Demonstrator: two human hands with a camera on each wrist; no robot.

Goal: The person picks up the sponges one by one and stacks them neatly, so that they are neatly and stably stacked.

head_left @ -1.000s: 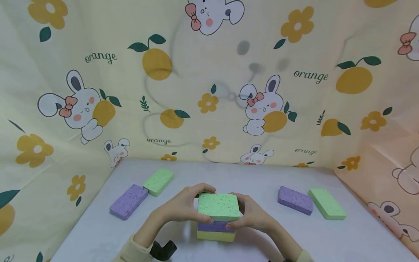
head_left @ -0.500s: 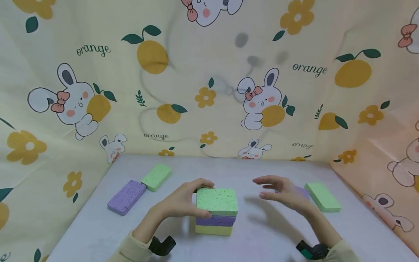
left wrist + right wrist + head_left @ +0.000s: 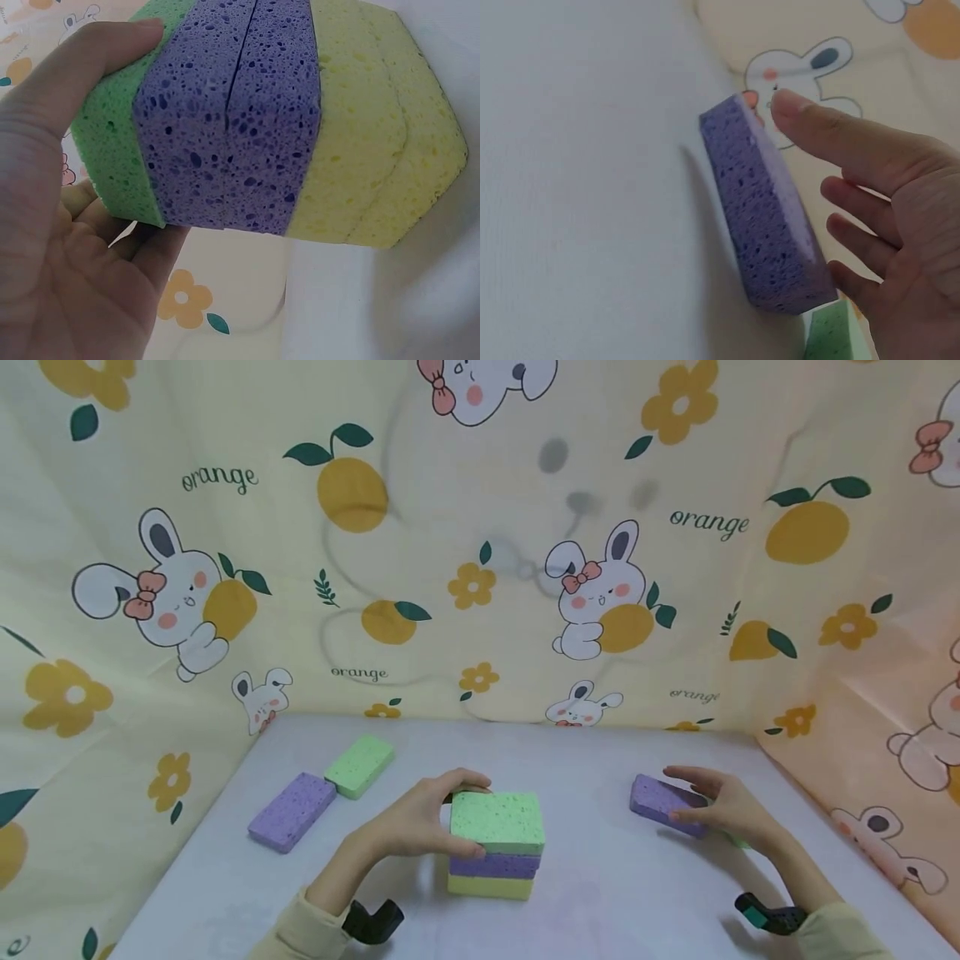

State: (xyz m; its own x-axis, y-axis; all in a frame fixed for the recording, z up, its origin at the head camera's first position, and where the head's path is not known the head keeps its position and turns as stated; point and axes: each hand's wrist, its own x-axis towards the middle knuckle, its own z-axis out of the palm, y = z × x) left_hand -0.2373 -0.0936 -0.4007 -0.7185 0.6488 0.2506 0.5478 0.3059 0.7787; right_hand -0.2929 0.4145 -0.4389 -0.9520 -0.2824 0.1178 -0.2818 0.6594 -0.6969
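A stack of sponges stands in front of me: a green sponge (image 3: 498,820) on top, purple sponges (image 3: 225,142) in the middle and yellow sponges (image 3: 490,887) at the bottom. The left wrist view shows two purple and two yellow layers. My left hand (image 3: 420,820) grips the green sponge's left end, thumb at the front and fingers behind. Over at the right, my right hand (image 3: 738,814) hovers above a purple sponge (image 3: 654,800), thumb and fingers spread. In the right wrist view its fingertips hang close to that purple sponge, with nothing between them.
Left of the stack, a purple sponge (image 3: 292,812) and a green sponge (image 3: 360,766) lie corner to corner on the white table (image 3: 517,760). Another green sponge (image 3: 831,334) is mostly hidden behind my right hand. A patterned cloth (image 3: 420,560) hangs at the back and sides.
My right hand has let go of the stack and moved right, over the purple sponge there. The left hand stays on the top green sponge.
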